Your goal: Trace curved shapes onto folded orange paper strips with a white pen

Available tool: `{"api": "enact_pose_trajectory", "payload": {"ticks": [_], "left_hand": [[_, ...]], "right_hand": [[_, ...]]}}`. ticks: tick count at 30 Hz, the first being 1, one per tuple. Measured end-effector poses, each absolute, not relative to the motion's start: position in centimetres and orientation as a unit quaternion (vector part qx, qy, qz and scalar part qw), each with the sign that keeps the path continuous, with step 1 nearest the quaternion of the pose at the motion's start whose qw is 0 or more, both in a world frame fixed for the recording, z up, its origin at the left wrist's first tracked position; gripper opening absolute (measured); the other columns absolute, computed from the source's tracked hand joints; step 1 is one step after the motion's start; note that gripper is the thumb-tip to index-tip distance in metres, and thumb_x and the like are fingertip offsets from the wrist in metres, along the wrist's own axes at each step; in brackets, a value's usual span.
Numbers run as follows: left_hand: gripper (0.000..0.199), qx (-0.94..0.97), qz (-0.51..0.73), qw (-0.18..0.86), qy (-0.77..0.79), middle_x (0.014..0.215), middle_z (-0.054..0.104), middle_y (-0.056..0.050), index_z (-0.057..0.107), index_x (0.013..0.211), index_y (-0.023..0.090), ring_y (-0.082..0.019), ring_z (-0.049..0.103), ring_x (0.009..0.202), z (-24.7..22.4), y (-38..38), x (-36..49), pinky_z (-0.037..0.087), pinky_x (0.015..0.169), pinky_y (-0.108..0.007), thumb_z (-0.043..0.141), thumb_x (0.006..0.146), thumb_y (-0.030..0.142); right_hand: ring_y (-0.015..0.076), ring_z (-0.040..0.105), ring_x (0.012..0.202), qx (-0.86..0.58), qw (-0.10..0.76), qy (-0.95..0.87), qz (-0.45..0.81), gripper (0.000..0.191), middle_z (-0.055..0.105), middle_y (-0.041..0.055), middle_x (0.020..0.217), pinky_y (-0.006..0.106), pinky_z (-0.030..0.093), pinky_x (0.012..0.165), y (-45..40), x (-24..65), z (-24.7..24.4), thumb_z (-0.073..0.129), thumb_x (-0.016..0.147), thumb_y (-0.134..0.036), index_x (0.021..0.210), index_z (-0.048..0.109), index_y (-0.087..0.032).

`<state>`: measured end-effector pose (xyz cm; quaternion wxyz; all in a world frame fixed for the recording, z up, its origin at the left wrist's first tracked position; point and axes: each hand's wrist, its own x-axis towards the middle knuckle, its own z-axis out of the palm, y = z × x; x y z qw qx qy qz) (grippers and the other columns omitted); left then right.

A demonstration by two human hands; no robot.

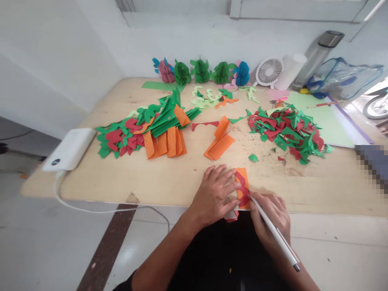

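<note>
My left hand (216, 194) lies flat with its fingers spread, pressing on a wavy-edged red paper cutout (243, 187). Under that cutout is an orange paper piece (246, 176) at the table's front edge. A white pen (274, 230) is gripped in my right hand (271, 218), its tip touching the right side of the cutout. Below my left palm a red and whitish item (232, 215) shows at the edge, partly hidden. Just beyond my hands lie folded orange paper pieces (221, 146).
Green and red cutouts (121, 139) and folded green paper (169, 115) lie left. Paper scraps (287, 131) are heaped right. Behind stand honeycomb paper figures (200, 72), a small fan (269, 72), a bottle (317, 58) and a clear pouch (345, 79). A white power bank (71, 149) trails a cable.
</note>
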<state>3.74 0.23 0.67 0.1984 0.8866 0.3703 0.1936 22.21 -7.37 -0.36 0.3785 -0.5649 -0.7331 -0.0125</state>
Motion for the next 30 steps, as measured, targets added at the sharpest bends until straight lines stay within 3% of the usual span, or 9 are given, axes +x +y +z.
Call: {"api": "enact_pose_trajectory", "payload": {"ticks": [30], "left_hand": [[0.031,0.899,0.179,0.187,0.354,0.143,0.054,-0.009,0.065,0.118,0.022,-0.036,0.034,0.139,0.83,0.07,3.84,0.021,0.116,-0.061,0.056,0.092,0.036]], "right_hand": [[0.0181,0.063,0.073,-0.556,0.381,-0.738,-0.02,0.022,0.071,0.0046,0.082,0.035,0.045,0.073,-7.3,22.32,-0.65,0.057,0.089,-0.007,0.108,0.061,-0.018]]}}
